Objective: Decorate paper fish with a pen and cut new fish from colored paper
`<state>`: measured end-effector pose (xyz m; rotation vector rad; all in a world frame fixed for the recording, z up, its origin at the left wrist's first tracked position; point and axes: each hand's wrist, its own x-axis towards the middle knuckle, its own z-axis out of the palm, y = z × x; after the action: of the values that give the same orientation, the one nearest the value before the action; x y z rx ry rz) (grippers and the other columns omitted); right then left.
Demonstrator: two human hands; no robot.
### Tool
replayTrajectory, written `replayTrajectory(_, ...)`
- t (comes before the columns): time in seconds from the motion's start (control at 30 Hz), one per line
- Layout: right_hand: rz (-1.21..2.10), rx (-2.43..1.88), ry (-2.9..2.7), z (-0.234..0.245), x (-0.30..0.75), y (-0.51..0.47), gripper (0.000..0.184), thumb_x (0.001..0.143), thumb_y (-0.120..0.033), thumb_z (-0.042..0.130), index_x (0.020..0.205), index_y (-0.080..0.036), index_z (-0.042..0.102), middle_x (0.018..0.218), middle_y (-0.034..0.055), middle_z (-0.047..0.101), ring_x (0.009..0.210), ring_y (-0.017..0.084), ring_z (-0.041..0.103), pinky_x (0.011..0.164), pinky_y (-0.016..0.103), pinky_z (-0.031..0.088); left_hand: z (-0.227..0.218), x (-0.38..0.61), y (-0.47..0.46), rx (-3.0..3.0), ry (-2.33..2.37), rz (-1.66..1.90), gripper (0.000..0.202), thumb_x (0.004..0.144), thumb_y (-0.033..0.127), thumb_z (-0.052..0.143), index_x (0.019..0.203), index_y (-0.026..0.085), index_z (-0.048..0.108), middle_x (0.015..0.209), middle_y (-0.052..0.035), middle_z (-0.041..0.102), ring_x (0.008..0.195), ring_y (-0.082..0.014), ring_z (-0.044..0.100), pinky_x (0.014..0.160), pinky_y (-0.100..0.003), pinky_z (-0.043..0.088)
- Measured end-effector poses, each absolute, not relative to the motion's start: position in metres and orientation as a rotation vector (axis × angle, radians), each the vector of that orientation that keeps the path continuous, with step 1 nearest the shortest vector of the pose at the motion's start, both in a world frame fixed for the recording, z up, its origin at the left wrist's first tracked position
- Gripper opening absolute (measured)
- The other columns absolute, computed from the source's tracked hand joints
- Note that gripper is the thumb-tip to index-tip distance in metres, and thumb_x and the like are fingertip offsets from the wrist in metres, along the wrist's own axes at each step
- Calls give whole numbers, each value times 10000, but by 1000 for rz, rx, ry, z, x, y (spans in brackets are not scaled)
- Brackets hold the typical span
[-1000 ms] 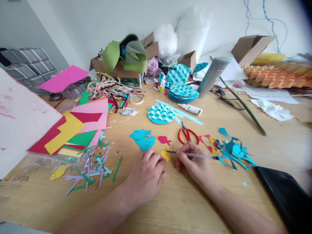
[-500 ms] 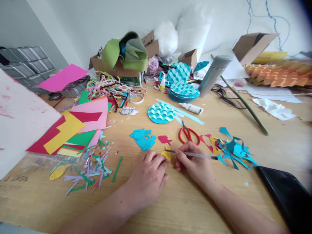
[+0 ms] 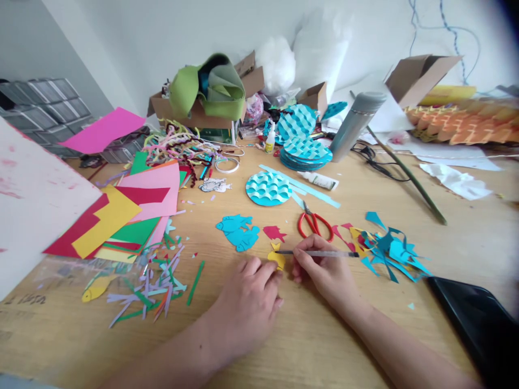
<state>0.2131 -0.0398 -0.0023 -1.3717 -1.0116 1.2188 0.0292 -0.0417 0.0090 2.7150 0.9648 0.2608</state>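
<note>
A small yellow paper fish (image 3: 276, 259) lies flat on the wooden table (image 3: 308, 346), its tail pointing away from me. My left hand (image 3: 253, 297) has curled fingers that press on the fish's left and near edge and cover part of it. Between the thumb and fingers of my right hand (image 3: 320, 270) is a slim pen (image 3: 336, 253), held almost level with its tip over the base of the tail. Just beyond are a red paper fish (image 3: 274, 233) and overlapping blue paper fish (image 3: 239, 233). Red-handled scissors (image 3: 314, 222) lie beyond my right hand.
Blue paper scraps (image 3: 399, 248) and a black phone (image 3: 474, 319) lie at the right. Thin paper strips (image 3: 150, 294), another yellow fish (image 3: 97, 288) and coloured sheets (image 3: 138, 232) are at the left. Farther back are a wavy paper disc (image 3: 268, 188), a glue bottle (image 3: 320, 180) and a flask (image 3: 357, 127).
The pen has tilted to lie more level, its tip shifting very slightly toward the tail. My left hand stays on the yellow fish, with its fingers hardly moved.
</note>
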Motion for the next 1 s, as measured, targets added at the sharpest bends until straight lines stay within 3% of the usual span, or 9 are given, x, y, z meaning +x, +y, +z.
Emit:
replayTrajectory(0.8, 1259, -1374, -1002, -6, 212, -38, 422, 716, -566, 736, 723, -208, 512, 476, -27, 601, 397, 116, 559, 408, 221, 486, 2, 30, -45, 2832, 942, 308, 311, 958, 229, 464, 1193, 96, 617, 1244, -98, 643, 1058, -255, 587, 892, -409, 528)
replayTrajectory(1.0, 1201, -1376, -1017, -17, 214, -38, 392, 745, -545, 718, 732, -212, 512, 464, -29, 603, 372, 121, 553, 382, 222, 480, 7, 29, -45, 2760, 955, 187, 313, 947, 155, 425, 1214, 137, 588, 1303, -103, 612, 1003, -214, 659, 823, -348, 575)
